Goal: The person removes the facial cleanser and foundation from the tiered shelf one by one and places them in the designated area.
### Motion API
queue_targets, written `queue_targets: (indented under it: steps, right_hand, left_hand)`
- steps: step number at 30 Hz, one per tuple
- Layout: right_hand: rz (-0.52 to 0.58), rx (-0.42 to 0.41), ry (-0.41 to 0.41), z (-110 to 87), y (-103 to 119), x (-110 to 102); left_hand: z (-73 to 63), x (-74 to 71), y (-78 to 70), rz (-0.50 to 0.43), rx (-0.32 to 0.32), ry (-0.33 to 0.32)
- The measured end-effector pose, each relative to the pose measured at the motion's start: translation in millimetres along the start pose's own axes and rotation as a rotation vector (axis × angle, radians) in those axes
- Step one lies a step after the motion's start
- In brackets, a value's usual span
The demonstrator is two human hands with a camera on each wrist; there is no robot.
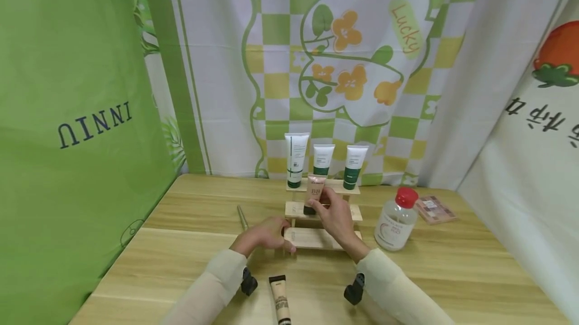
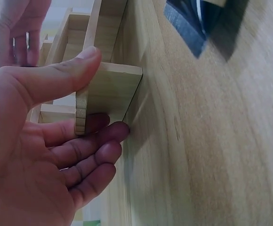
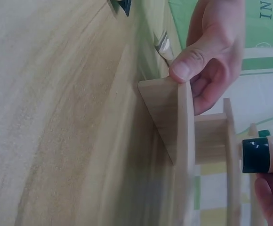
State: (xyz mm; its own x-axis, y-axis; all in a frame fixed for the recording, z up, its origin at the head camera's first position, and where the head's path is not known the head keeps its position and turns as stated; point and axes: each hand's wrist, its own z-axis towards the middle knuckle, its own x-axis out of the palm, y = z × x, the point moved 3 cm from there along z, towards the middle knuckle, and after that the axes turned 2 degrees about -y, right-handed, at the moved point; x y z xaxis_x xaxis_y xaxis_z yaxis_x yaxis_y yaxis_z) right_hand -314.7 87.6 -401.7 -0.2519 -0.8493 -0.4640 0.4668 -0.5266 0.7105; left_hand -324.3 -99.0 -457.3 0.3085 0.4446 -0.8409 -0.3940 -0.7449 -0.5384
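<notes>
A small three-step wooden display stand (image 1: 316, 238) is on the table. My left hand (image 1: 267, 233) grips the left end of its lowest step, thumb on top and fingers curled beneath, as the left wrist view shows. In my right hand (image 1: 338, 218) is a pink BB cream tube (image 1: 315, 188), pinched upright with its black cap down at the middle step. In the right wrist view the cap (image 3: 256, 155) appears beside that step; whether it touches is unclear. On the top step stand a tall white tube (image 1: 296, 159) and two white-and-green tubes (image 1: 355, 167).
A clear bottle with a red cap (image 1: 395, 222) stands right of the stand, with a makeup palette (image 1: 435, 209) behind it. A beige tube with black ends (image 1: 280, 300) lies in front. Left of the stand lies a slim pen-like stick (image 1: 242, 217). Patterned curtains (image 1: 217, 89) hang behind.
</notes>
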Motion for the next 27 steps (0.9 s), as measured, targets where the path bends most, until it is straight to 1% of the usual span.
queue_targets:
  steps: [3,5,8,10,12,15,18,21,22,25,27]
  right_hand:
    - [-0.007,-0.017,-0.013,-4.7,7,-9]
    - [-0.002,-0.028,-0.007,-9.9,14,-16]
    - [0.034,-0.040,0.029,-22.4,26,-27]
    - [0.064,-0.034,0.062,-33.8,33,-33]
    - [0.085,-0.012,0.105,-46.8,38,-37]
    - [0.100,0.024,0.188,-66.6,42,-39]
    - [0.106,0.052,0.308,-84.1,41,-35]
    - [0.108,0.051,0.421,-98.4,38,-28]
    - [0.106,0.048,0.448,-102.6,36,-25]
    - [0.095,0.033,0.495,-113.0,30,-17]
    - [0.087,0.035,0.515,-118.4,27,-13]
  left_hand:
    - [0.0,-0.2,-1.0,-0.006,0.005,-0.001]
    - [-0.3,-0.6,-1.4,-0.003,0.011,-0.002]
    - [-0.8,-0.9,-2.0,0.012,0.011,-0.006]
    - [-1.0,-0.7,-2.2,0.018,0.010,-0.008]
    - [-1.5,-0.3,-2.8,0.016,0.006,-0.007]
    - [-3.3,-0.4,-3.1,-0.010,-0.007,-0.006]
    - [-4.9,-1.5,-3.9,-0.033,-0.020,-0.006]
    - [-5.4,-2.8,-5.1,-0.014,-0.011,-0.018]
    - [-5.4,-3.2,-5.8,-0.001,0.002,-0.022]
    - [-5.1,-3.6,-8.0,0.046,0.044,-0.031]
    - [-5.4,-3.5,-9.1,0.048,0.049,-0.026]
